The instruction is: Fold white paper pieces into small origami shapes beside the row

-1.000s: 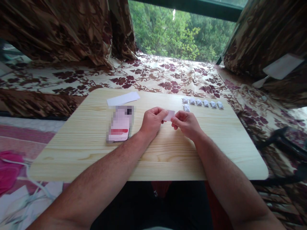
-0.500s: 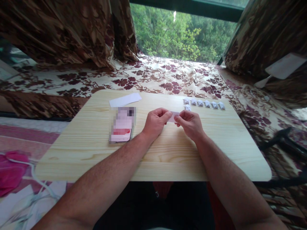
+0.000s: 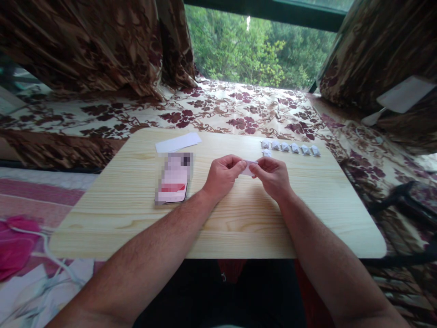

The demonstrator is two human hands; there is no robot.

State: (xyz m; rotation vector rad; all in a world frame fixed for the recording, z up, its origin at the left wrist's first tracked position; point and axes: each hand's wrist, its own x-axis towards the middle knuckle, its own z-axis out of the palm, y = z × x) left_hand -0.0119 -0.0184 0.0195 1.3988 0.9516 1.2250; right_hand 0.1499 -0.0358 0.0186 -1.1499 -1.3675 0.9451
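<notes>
Between my two hands is a small piece of white paper [image 3: 248,168], held over the middle of the table. My left hand [image 3: 225,175] pinches its left side with thumb and fingers. On the other side, my right hand [image 3: 272,175] grips the right end, its thumb lying across the front. The fingers hide much of the paper, so its folds cannot be made out. Just beyond my right hand lies a small folded white paper piece [image 3: 267,153]. Behind it, several similar folded paper pieces [image 3: 295,147] form a row.
On the wooden table [image 3: 112,205], a phone [image 3: 174,177] with a blurred screen lies left of my hands. White paper strips [image 3: 178,142] rest behind it. Floral fabric [image 3: 239,109] covers the ledge by the window. A black frame [image 3: 403,200] stands at the right.
The paper has tilted slightly between my fingers, and my right thumb has shifted a little on it. Everything on the table stays where it was.
</notes>
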